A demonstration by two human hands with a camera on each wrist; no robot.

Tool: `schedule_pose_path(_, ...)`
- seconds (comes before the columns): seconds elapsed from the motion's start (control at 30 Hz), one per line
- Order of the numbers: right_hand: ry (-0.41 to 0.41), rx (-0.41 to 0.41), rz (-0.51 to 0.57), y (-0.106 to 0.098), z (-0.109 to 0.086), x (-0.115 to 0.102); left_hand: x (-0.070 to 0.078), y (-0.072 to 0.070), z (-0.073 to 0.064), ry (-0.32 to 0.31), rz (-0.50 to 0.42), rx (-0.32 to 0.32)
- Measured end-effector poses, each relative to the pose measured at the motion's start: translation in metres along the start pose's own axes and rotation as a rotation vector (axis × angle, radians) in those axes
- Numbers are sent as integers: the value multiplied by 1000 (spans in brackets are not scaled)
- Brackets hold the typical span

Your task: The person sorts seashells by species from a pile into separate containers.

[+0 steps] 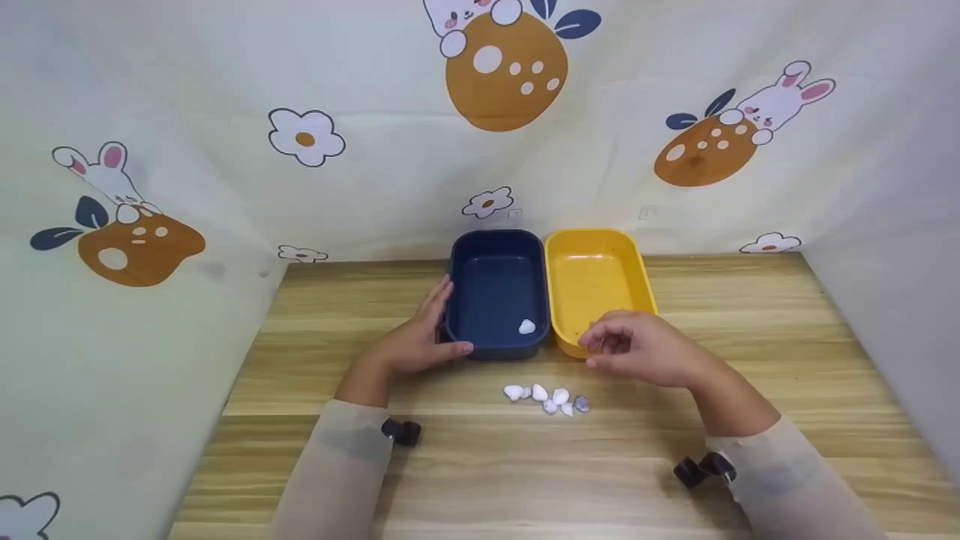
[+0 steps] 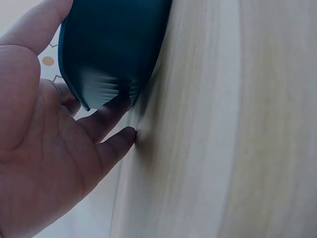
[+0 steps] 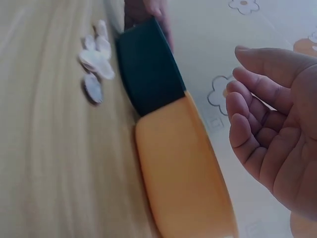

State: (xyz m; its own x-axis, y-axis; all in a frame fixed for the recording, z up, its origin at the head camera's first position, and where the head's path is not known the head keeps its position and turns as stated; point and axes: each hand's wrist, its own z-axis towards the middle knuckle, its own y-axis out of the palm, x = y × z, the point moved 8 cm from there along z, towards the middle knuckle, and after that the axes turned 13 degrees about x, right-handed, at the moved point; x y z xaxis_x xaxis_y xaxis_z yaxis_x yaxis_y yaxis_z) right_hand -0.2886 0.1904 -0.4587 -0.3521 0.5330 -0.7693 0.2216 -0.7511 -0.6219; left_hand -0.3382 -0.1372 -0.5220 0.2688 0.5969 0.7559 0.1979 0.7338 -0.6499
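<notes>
My left hand [image 1: 416,337] rests against the left side of a dark blue bin [image 1: 459,300], its fingers along the outer wall and its thumb at the front rim. The left wrist view shows that thumb on the bin's rim [image 2: 61,54] and the fingers spread beside and below it. One white shell [image 1: 527,326] lies inside the blue bin. Over the front of a yellow bin [image 1: 592,277] is my right hand [image 1: 637,349]. Its fingers are loosely curled with nothing between them, as the right wrist view shows. Several small shells [image 1: 539,392] lie on the table before the bins.
The bins stand side by side on a wood-grain table [image 1: 750,337], near a cloth backdrop [image 1: 375,202] printed with rabbits and flowers. One greyish shell [image 1: 582,403] lies at the right end of the shell group. Black straps [image 1: 703,470] are on both wrists.
</notes>
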Motion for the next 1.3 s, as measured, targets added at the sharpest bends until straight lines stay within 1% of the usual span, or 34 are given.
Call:
schedule_pose_path(0.17,-20,-75,-19,14,-10,-1,0,2,1,4,-2,-3)
schedule_pose_path(0.4,-46,-199,-97,32,-17,-1,1,1,2,-13,3,0)
schedule_pose_path(0.53,-52,-231,-130,41,-18,2,0,0,1,-22,4,1)
schedule_pose_path(0.7,-23,-273,-171,53,-19,12,-2,0,0,-29,14,0)
schedule_pose_path(0.8,-18,-281,-192,57,-19,18,-2,0,0,-26,22,-4)
schedule_pose_path(0.93,-32,-268,-206,60,-19,22,2,0,0,-6,17,-2)
schedule_pose_path(1.03,-19,-263,-206,60,-19,25,3,-1,0,4,14,2)
schedule_pose_path(1.17,4,-260,-209,60,-18,27,3,-1,0,2,14,2)
schedule_pose_path(1.3,4,-250,-234,60,-17,28,3,-1,0,5,13,1)
